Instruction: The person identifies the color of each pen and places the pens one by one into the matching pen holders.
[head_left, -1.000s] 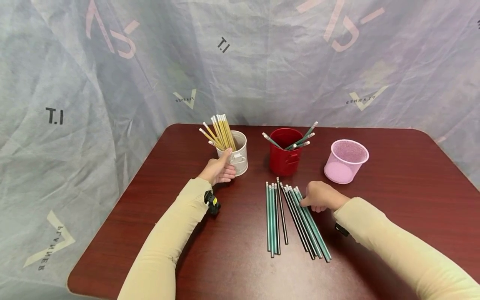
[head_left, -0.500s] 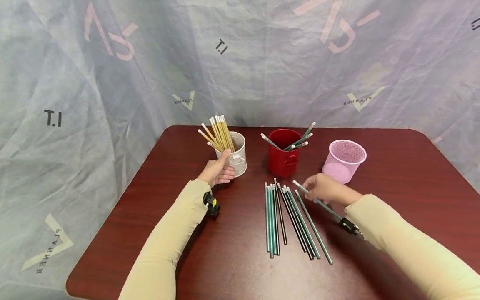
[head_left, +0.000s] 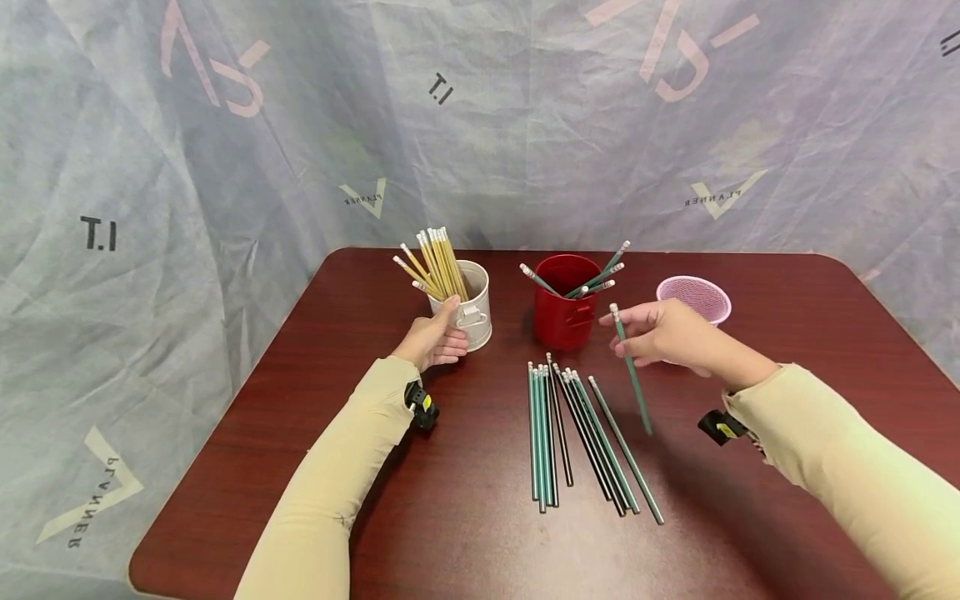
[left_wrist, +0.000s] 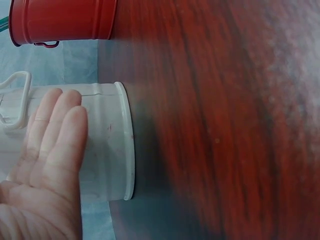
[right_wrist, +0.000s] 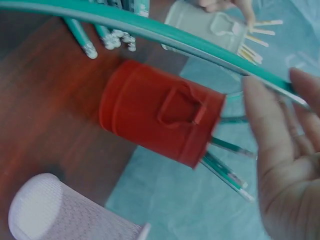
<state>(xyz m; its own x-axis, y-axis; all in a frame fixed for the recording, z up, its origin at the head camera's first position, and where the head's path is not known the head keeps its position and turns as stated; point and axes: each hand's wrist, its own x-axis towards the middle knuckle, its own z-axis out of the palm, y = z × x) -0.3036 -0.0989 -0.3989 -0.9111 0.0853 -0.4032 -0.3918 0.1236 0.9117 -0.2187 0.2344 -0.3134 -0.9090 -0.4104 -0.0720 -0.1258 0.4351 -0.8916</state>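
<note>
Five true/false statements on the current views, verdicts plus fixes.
1. The red metal bucket stands between the white metal bucket and the pink mesh cup. True.
2. The left hand touches the red bucket. False: the left hand is at the white bucket.
3. The right hand pinches a slim green pencil. True.
4. Every loose pencil is yellow. False: green and black pencils lie on the red-brown table.
5. Yellow pencils are in the white bucket. True.

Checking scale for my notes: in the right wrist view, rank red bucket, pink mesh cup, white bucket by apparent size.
1. Red bucket
2. Pink mesh cup, cut off by the frame
3. White bucket, partly behind the held pencil
</note>
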